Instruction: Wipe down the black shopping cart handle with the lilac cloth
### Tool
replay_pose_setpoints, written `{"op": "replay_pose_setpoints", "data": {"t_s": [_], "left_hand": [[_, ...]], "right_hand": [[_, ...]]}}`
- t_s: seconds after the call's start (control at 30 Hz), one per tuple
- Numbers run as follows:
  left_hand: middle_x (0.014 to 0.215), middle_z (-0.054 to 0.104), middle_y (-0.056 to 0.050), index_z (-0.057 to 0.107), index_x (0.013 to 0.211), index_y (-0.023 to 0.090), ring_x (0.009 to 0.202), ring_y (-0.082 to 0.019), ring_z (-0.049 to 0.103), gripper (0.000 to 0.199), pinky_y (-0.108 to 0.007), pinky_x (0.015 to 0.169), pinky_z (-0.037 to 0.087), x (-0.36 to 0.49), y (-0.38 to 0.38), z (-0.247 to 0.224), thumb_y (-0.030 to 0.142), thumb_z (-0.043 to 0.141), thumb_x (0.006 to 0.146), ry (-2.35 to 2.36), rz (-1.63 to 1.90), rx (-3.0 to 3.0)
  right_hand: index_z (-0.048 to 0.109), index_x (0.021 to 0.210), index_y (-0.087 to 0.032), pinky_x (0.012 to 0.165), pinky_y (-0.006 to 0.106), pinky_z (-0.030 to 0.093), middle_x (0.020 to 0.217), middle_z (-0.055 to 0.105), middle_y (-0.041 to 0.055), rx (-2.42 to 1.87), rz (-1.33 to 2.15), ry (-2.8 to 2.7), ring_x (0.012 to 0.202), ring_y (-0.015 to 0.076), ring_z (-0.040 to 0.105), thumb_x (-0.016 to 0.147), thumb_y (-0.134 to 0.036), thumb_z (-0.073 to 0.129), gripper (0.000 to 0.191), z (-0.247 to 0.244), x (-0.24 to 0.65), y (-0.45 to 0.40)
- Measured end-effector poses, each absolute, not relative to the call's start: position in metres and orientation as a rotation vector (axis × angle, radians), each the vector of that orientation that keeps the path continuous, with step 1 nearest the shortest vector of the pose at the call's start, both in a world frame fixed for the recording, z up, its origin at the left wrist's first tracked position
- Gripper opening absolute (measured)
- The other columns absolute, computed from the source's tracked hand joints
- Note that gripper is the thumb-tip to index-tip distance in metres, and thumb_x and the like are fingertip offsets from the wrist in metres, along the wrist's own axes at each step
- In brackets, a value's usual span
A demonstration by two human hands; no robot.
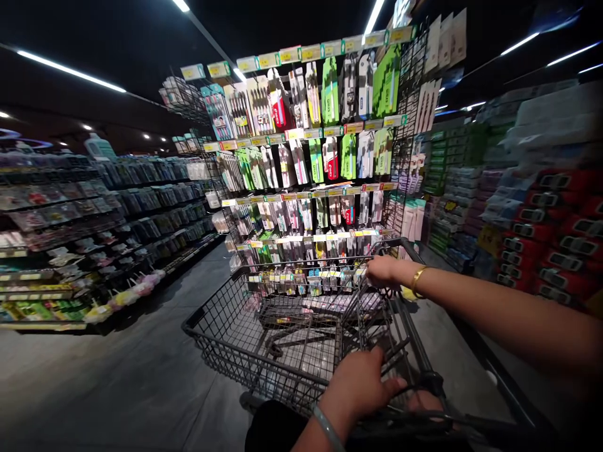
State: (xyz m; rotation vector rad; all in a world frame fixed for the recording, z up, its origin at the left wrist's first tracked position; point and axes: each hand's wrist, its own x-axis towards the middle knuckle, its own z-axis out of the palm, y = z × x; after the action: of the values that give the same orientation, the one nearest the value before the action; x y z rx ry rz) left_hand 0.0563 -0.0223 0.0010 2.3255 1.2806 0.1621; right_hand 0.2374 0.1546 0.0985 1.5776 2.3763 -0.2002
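Observation:
A dark wire shopping cart [226, 351] stands in front of me, turned sideways, with its basket reaching to the left. My left hand [360, 383], a pale bangle at its wrist, is closed on the near side of the cart by the child-seat end; some fingers are partly hidden behind the frame. Across the cart, my right hand [382, 271], below a gold bracelet [417, 281], wraps around the far side near the handle corner. Its fingertips are hard to make out. Through the mesh, no goods show in the basket.
A rack of hanging toothbrush packs [306, 163] rises just beyond the cart. Shelves of packaged goods [160, 201] line the left aisle. Stacked red packages [541, 232] stand at right. Grey floor [141, 370] shows on the left.

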Motion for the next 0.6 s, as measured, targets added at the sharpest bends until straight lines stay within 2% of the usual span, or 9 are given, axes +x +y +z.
{"op": "replay_pose_setpoints", "data": {"t_s": [0.07, 0.13, 0.23, 0.33, 0.4, 0.5, 0.6], "left_hand": [[0.113, 0.071, -0.010, 0.059, 0.119, 0.024, 0.101, -0.034, 0.066, 0.061, -0.039, 0.079, 0.050, 0.054, -0.023, -0.001, 0.073, 0.046, 0.085, 1.279, 0.173, 2.324], [0.112, 0.072, -0.011, 0.059, 0.117, 0.024, 0.100, -0.034, 0.066, 0.061, -0.039, 0.078, 0.050, 0.053, -0.024, -0.002, 0.074, 0.045, 0.085, 1.279, 0.171, 2.325], [0.112, 0.072, -0.011, 0.058, 0.119, 0.024, 0.101, -0.034, 0.066, 0.061, -0.040, 0.079, 0.050, 0.052, -0.025, -0.001, 0.073, 0.046, 0.085, 1.283, 0.169, 2.330], [0.115, 0.071, -0.012, 0.052, 0.131, 0.024, 0.103, -0.035, 0.066, 0.066, -0.041, 0.081, 0.050, 0.052, -0.026, 0.002, 0.072, 0.048, 0.085, 1.289, 0.164, 2.330], [0.117, 0.070, -0.013, 0.051, 0.134, 0.024, 0.103, -0.035, 0.066, 0.068, -0.042, 0.082, 0.050, 0.052, -0.027, 0.003, 0.072, 0.047, 0.085, 1.277, 0.152, 2.323], [0.117, 0.071, -0.011, 0.057, 0.127, 0.025, 0.104, -0.034, 0.066, 0.063, -0.040, 0.082, 0.051, 0.050, -0.027, 0.002, 0.071, 0.046, 0.086, 1.245, 0.135, 2.320], [0.112, 0.072, -0.010, 0.060, 0.121, 0.025, 0.101, -0.032, 0.067, 0.059, -0.038, 0.080, 0.051, 0.049, -0.028, 0.000, 0.071, 0.044, 0.087, 1.234, 0.153, 2.343]], "right_hand": [[0.067, 0.060, -0.015, 0.063, 0.029, 0.047, 0.062, 0.065, 0.0052, 1.540, -0.330, 2.322, 0.064, 0.0192, 0.063, 0.058, -0.010, 0.066, 0.005, 0.093, 0.240, 0.161], [0.070, 0.064, -0.016, 0.060, 0.027, 0.046, 0.062, 0.066, 0.0032, 1.512, -0.418, 2.313, 0.060, 0.0176, 0.062, 0.056, -0.011, 0.067, 0.010, 0.090, 0.243, 0.166], [0.071, 0.072, -0.016, 0.065, 0.027, 0.046, 0.075, 0.070, 0.0058, 1.579, -0.398, 2.379, 0.069, 0.0185, 0.064, 0.057, -0.012, 0.067, 0.016, 0.094, 0.256, 0.175], [0.072, 0.085, -0.017, 0.071, 0.027, 0.045, 0.093, 0.071, 0.0093, 1.693, -0.315, 2.465, 0.080, 0.0193, 0.064, 0.060, -0.010, 0.064, 0.028, 0.099, 0.273, 0.182], [0.071, 0.084, -0.017, 0.067, 0.026, 0.044, 0.089, 0.071, 0.0083, 1.718, -0.344, 2.462, 0.075, 0.0181, 0.062, 0.059, -0.007, 0.060, 0.028, 0.098, 0.281, 0.184], [0.072, 0.078, -0.017, 0.058, 0.024, 0.042, 0.074, 0.069, 0.0038, 1.691, -0.496, 2.409, 0.060, 0.0143, 0.058, 0.061, -0.006, 0.055, 0.026, 0.094, 0.288, 0.185], [0.072, 0.088, -0.019, 0.057, 0.023, 0.041, 0.075, 0.068, 0.0017, 1.744, -0.552, 2.412, 0.057, 0.0123, 0.056, 0.065, -0.007, 0.054, 0.031, 0.091, 0.295, 0.188]]}}
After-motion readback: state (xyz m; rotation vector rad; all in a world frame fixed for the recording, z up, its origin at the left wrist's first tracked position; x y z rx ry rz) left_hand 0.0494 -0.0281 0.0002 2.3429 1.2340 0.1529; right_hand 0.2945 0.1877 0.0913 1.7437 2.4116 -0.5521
